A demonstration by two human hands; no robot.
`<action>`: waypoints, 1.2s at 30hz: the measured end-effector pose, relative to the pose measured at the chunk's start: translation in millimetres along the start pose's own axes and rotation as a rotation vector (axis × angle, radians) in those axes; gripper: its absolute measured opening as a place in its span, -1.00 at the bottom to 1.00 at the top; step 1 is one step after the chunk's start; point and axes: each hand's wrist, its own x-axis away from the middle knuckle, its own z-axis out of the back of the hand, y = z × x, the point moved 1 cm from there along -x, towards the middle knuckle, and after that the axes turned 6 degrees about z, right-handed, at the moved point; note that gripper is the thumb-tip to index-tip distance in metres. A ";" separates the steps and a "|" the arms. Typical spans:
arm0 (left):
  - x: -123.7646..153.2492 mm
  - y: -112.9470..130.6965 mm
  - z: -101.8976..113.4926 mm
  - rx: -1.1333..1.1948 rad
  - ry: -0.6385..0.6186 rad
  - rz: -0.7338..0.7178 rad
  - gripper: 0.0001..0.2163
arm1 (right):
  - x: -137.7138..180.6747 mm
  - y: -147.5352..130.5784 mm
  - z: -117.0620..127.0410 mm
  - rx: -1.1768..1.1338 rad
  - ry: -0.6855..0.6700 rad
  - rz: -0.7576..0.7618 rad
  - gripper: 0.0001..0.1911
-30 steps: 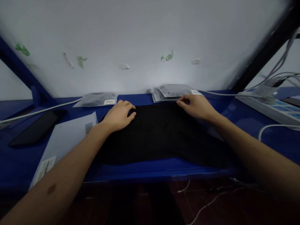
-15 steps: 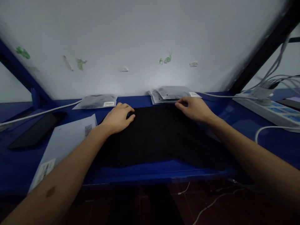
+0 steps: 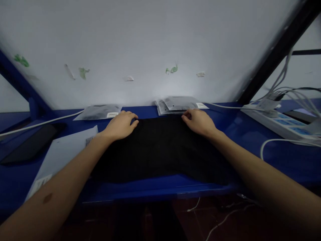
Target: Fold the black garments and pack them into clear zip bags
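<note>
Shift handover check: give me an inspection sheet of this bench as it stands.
Surface: blue table.
Job's things: black cloth spread flat mid-table.
Clutter: grey pouch and pouch stack at the back; white sheet and dark flat object at left.
Hands: left hand and right hand on the cloth's far corners, fingers curled; grip unclear.
Cables: white cable at left; power strip with leads at right.
Surroundings: white wall with tape scraps; black post.
</note>
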 end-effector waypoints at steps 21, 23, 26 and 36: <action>-3.1 -7.0 12.6 0.470 0.074 0.185 -0.86 | -4.8 4.5 11.3 -0.539 0.199 0.107 -0.74; -1.2 -4.8 17.0 0.519 0.066 0.162 -0.84 | -5.0 7.2 15.3 -0.593 0.205 0.111 -0.76; 4.1 3.7 26.8 0.559 0.001 0.104 -0.84 | -4.7 10.9 20.3 -0.711 0.184 0.093 -0.85; 10.8 18.9 33.3 0.346 -0.090 0.009 -0.73 | 6.1 -2.7 32.9 -0.558 -0.064 0.206 -0.67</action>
